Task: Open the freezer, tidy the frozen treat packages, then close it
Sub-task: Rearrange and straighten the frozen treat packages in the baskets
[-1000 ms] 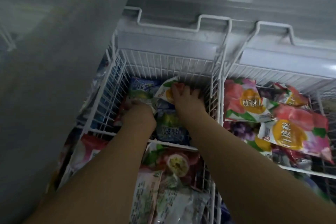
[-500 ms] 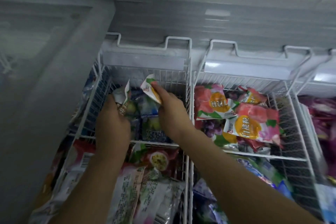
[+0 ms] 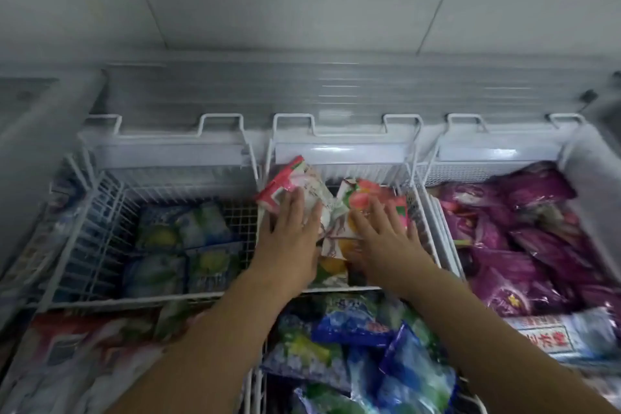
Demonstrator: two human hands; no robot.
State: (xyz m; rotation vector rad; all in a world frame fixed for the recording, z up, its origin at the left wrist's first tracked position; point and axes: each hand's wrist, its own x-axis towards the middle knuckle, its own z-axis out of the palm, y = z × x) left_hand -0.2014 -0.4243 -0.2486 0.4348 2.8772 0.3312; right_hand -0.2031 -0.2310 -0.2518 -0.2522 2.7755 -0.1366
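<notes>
A: What is looking risky here?

B: The white-and-pink package (image 3: 302, 186) is standing tilted at the back left corner of the middle basket (image 3: 349, 135), and its top is poking above the rim. If the left hand (image 3: 290, 228) is pushing it sideways, it could be tipping over the wire into the left basket (image 3: 100, 212), among the blue-green packages (image 3: 181, 228).

A: And on the other side?

B: The right hand (image 3: 386, 233) is pressing on a pink-and-orange package (image 3: 369, 198). The wrappers look slick, so I'm guessing the pile could be sliding toward the basket's front edge and dropping onto the blue packages (image 3: 353, 323) below. Anything left sticking up might be getting in the way when the freezer (image 3: 336, 91) is being closed.

A: How are the hands lying?

B: Both are reaching forward into the middle basket, palms down, side by side with a small gap between them. The fingers are lying fairly straight and spread, flat on the packages rather than gripping. I cannot tell whether the left thumb is hooking underneath.

A: Where are the treats sitting?

B: In wire baskets hanging along the freezer's back edge. The purple packages (image 3: 521, 228) are filling the right-hand one.
</notes>
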